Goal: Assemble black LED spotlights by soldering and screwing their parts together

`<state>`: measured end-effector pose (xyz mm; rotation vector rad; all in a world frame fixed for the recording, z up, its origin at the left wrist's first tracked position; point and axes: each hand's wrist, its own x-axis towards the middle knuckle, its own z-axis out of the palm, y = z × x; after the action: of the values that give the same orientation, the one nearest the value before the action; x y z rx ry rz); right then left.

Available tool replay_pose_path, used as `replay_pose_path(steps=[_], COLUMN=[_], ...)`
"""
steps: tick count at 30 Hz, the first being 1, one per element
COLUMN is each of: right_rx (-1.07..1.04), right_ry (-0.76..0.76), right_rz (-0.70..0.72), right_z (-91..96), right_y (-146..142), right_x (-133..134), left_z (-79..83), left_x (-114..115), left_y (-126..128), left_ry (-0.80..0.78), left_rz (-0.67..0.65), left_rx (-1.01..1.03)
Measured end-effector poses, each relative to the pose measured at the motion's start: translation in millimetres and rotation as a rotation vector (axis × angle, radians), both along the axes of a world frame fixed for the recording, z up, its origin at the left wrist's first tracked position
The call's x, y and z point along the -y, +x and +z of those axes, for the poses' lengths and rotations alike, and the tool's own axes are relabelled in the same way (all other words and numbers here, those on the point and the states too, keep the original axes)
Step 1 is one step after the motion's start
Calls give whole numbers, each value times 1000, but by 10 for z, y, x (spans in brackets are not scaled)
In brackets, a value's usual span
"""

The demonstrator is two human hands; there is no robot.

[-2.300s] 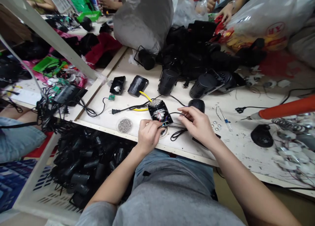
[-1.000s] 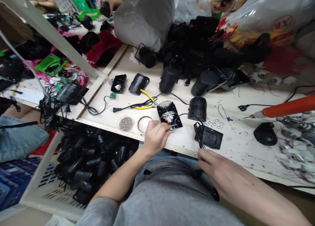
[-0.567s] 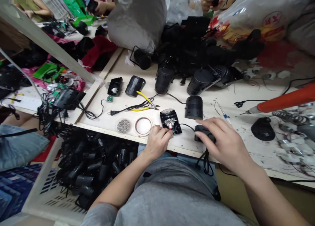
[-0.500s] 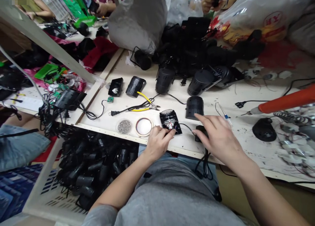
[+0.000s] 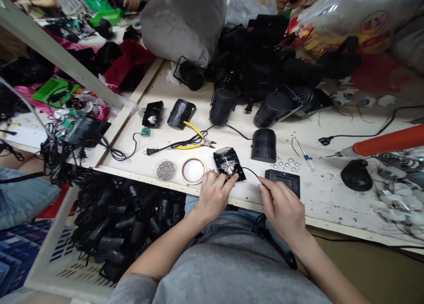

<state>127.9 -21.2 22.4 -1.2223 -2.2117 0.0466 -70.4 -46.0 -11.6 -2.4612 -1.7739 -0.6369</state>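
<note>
My left hand (image 5: 215,190) grips the near edge of an opened black lamp housing (image 5: 228,159), whose shiny inside and thin wires face up. A black cable (image 5: 251,170) leaves the housing's right side. My right hand (image 5: 283,205) pinches that cable between thumb and fingers a short way off. Just beyond the right hand lies a flat black rectangular part (image 5: 285,181) with a recessed middle. Behind it are several small clear pieces (image 5: 288,164) and a black half-round cover (image 5: 263,145). Left of the housing are a tape roll (image 5: 193,170) and a dish of small screws (image 5: 165,170).
Yellow-handled cutters (image 5: 195,138) lie over a plug cord (image 5: 155,150). An orange power screwdriver (image 5: 384,140) reaches in from the right. Black lamp shells (image 5: 223,105) stand at the back. A white crate (image 5: 54,251) of black parts sits below the table edge. Other people work across the table.
My right hand has moved down and closed on the cable, uncovering the flat black part and the small clear pieces. The left hand stays on the housing.
</note>
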Motion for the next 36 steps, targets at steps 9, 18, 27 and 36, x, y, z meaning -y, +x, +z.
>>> replay_pose_path(steps=[9, 18, 27, 36], right_rx=[59, 289, 318, -10], right_ry=[-216, -314, -263, -713], right_rz=[112, 52, 50, -37], right_z=[142, 46, 81, 94], right_y=[-76, -153, -109, -147], right_x=[-210, -326, -282, -469], left_z=[-31, -31, -29, -24], left_x=[-7, -4, 8, 17], left_y=[4, 28, 37, 53], left_ry=[0, 21, 43, 46], left_rz=[-1, -2, 13, 32], left_rx=[20, 42, 52, 59])
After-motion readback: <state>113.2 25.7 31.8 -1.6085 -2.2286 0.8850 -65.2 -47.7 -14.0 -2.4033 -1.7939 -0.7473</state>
